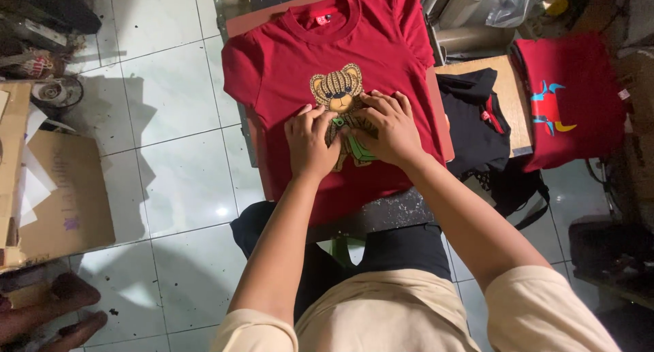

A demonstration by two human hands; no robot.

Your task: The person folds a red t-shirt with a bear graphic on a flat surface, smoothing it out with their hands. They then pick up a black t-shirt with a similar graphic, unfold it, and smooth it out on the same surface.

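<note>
A dark red t-shirt [286, 66] lies spread flat on a narrow press board [381, 212] in front of me. On its chest is a teddy bear print [335, 87] with green trousers. My left hand [310, 142] rests palm down on the left side of the bear, fingers spread. Beside it, my right hand [390, 127] presses flat on the bear's right side and body. Both hands cover most of the bear below its head. Neither hand holds anything.
A black garment [475, 120] and a folded red shirt with a blue and yellow print [569, 100] lie on a wooden board to the right. Cardboard sheets [61, 195] sit on the white tiled floor at left. Rolls [466, 4] stand behind the board.
</note>
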